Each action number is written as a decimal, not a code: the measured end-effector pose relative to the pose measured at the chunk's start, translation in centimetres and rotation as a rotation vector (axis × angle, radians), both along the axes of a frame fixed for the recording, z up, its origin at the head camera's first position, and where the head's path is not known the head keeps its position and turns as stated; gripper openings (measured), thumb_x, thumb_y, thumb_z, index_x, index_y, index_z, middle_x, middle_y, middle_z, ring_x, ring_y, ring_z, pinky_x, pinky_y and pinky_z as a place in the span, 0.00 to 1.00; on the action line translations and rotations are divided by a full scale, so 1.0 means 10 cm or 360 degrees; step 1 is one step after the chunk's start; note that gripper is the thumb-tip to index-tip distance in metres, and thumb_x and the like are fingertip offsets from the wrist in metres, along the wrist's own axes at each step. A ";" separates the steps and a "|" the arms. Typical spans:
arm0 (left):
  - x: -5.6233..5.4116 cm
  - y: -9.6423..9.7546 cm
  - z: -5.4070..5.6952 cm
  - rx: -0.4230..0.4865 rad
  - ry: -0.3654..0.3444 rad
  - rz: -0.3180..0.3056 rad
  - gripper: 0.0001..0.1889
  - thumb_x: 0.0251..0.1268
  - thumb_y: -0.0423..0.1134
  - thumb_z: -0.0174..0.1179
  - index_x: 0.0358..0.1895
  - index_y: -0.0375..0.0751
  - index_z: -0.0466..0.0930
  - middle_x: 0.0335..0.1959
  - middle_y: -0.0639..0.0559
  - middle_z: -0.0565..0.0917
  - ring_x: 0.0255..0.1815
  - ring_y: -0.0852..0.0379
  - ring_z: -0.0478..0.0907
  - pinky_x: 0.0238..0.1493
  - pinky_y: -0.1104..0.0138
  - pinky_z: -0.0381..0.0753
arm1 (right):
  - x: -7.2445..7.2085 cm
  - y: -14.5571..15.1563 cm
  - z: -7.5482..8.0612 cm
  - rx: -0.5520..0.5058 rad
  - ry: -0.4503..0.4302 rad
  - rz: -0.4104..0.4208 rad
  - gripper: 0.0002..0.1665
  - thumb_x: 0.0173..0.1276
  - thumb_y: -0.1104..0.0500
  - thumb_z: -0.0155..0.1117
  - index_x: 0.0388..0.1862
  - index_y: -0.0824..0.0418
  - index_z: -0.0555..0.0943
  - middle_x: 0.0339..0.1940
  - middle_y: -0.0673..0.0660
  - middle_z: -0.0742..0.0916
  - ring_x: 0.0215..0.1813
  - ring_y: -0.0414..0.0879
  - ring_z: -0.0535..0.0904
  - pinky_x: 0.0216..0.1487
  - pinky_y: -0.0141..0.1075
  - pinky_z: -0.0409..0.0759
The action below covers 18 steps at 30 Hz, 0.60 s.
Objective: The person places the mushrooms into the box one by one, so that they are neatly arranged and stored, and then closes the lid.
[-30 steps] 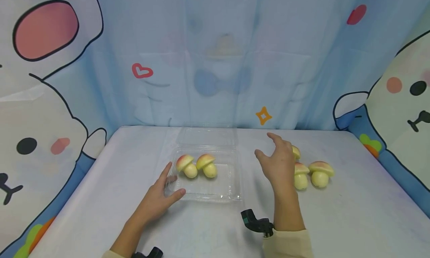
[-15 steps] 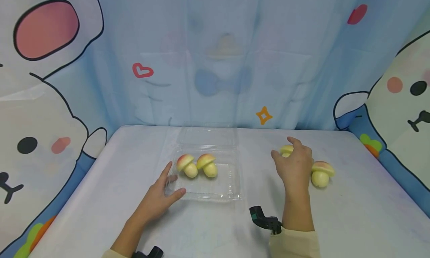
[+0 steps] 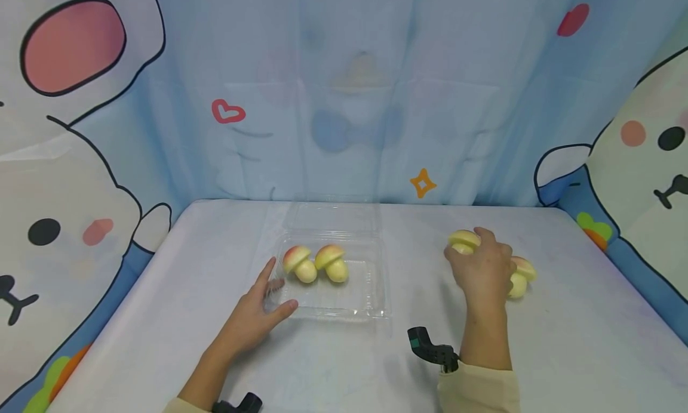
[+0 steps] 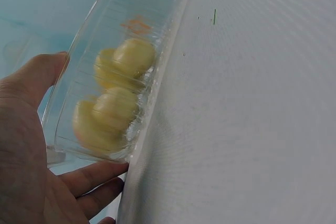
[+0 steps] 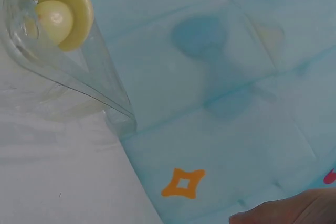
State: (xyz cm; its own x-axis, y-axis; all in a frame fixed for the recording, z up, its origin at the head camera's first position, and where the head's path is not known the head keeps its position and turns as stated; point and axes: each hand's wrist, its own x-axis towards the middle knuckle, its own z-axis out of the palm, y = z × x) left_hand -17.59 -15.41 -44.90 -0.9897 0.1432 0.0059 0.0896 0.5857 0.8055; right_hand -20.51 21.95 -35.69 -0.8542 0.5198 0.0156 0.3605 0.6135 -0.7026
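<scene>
In the head view a clear plastic box (image 3: pixel 360 293) holds two yellow mushroom-shaped pieces, a left piece (image 3: pixel 301 265) and a right piece (image 3: pixel 333 264), with reddish caps. My left hand (image 3: pixel 249 320) spans the box's near left corner, fingers straight. In the left wrist view its thumb (image 4: pixel 47 72) touches the rim, while fingertips are at the end wall. My right hand (image 3: pixel 484 273) is over the loose mushroom pieces. A back piece (image 3: pixel 464 240) shows beyond the thumb, and another piece (image 3: pixel 521 277) is half covered at the right. I cannot tell what its hidden fingers grip.
The box's clear lid (image 3: pixel 333 218) lies open toward the table's far edge. Behind the white table (image 3: pixel 580 341) hangs a blue curtain (image 3: pixel 349 102) with cartoon animals. A black wrist mount (image 3: pixel 432 350) sticks out left of my right wrist.
My right hand has moved right and slightly down over the mushroom pieces, uncovering the back one and covering the front ones. The left hand and the box have stayed put.
</scene>
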 end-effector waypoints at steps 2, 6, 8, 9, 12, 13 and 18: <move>0.00 0.00 0.00 -0.0002 0.0002 0.0002 0.51 0.69 0.58 0.65 0.86 0.57 0.41 0.74 0.43 0.76 0.80 0.35 0.62 0.76 0.33 0.57 | 0.01 0.01 -0.01 0.0005 -0.0033 0.0001 0.46 0.69 0.52 0.64 0.81 0.64 0.61 0.70 0.81 0.67 0.70 0.77 0.62 0.54 0.69 0.69; 0.00 0.00 0.00 0.0000 0.0003 0.0001 0.51 0.69 0.58 0.65 0.86 0.57 0.42 0.73 0.43 0.76 0.80 0.35 0.62 0.76 0.33 0.57 | 0.01 0.04 -0.03 -0.0013 -0.0090 0.0010 0.46 0.69 0.53 0.65 0.81 0.65 0.60 0.70 0.82 0.66 0.69 0.79 0.62 0.51 0.66 0.70; 0.00 0.00 0.00 0.0002 0.0001 0.0003 0.51 0.69 0.58 0.66 0.86 0.57 0.42 0.73 0.43 0.76 0.80 0.35 0.62 0.76 0.33 0.57 | 0.01 0.06 -0.05 -0.0032 -0.0098 0.0013 0.46 0.68 0.55 0.65 0.81 0.66 0.60 0.70 0.83 0.66 0.69 0.79 0.61 0.51 0.65 0.70; 0.00 0.00 0.00 0.0003 0.0001 0.0003 0.51 0.69 0.58 0.66 0.86 0.57 0.42 0.73 0.43 0.76 0.80 0.35 0.62 0.76 0.33 0.57 | 0.01 0.07 -0.06 -0.0041 -0.0097 0.0014 0.46 0.68 0.55 0.64 0.81 0.66 0.60 0.70 0.83 0.65 0.69 0.80 0.61 0.50 0.64 0.70; 0.00 0.00 0.00 0.0004 0.0002 0.0004 0.51 0.69 0.58 0.66 0.86 0.57 0.42 0.73 0.43 0.76 0.80 0.35 0.62 0.75 0.33 0.57 | 0.00 0.08 -0.10 -0.0039 -0.0074 0.0017 0.43 0.68 0.57 0.64 0.79 0.68 0.63 0.69 0.85 0.66 0.68 0.81 0.62 0.51 0.64 0.70; 0.00 0.00 0.01 0.0004 0.0002 0.0003 0.51 0.69 0.58 0.66 0.86 0.57 0.42 0.73 0.43 0.76 0.80 0.35 0.62 0.75 0.33 0.58 | 0.00 0.09 -0.11 -0.0033 -0.0063 0.0014 0.42 0.68 0.58 0.64 0.78 0.69 0.64 0.68 0.85 0.66 0.67 0.81 0.62 0.51 0.64 0.69; 0.00 0.00 0.01 -0.0004 0.0005 0.0000 0.51 0.69 0.58 0.66 0.86 0.56 0.42 0.73 0.43 0.76 0.80 0.35 0.62 0.75 0.33 0.58 | -0.03 0.13 -0.19 0.0005 -0.0031 0.0022 0.36 0.71 0.60 0.62 0.74 0.74 0.68 0.65 0.87 0.69 0.64 0.83 0.64 0.53 0.65 0.69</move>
State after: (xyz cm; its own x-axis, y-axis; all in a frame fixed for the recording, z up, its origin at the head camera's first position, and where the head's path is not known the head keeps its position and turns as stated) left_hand -17.59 -15.37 -44.81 -0.9897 0.1429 0.0087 0.0920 0.5880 0.8036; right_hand -20.76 23.26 -37.64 -0.8613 0.5081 0.0003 0.3658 0.6206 -0.6936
